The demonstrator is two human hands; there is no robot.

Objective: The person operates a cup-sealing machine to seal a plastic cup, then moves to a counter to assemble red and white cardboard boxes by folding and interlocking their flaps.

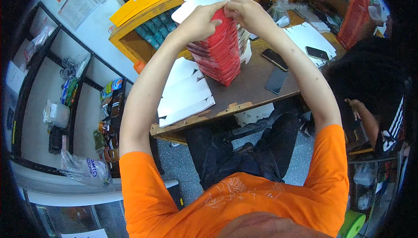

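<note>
A tall stack of red printed card pieces [220, 50] stands on the brown wooden desk [235, 96], with white edges at its back. Both hands meet at the top of this stack. My left hand [201, 21] reaches along its upper left side, index finger stretched to the top corner and thumb bent against the red face. My right hand [249, 15] has its fingers bent and pinched on the top red card edge beside the left fingertips. Exactly which piece lies between the fingers is hidden. White cut card sheets [185, 92] lie left of the stack.
Two phones [275, 59] and a dark flat slab [276, 80] lie right of the stack. More white sheets [305, 40] and another phone [317, 54] are farther right. A person in black [370, 77] sits at the right, near another red stack [355, 18]. Shelving [48, 81] stands left.
</note>
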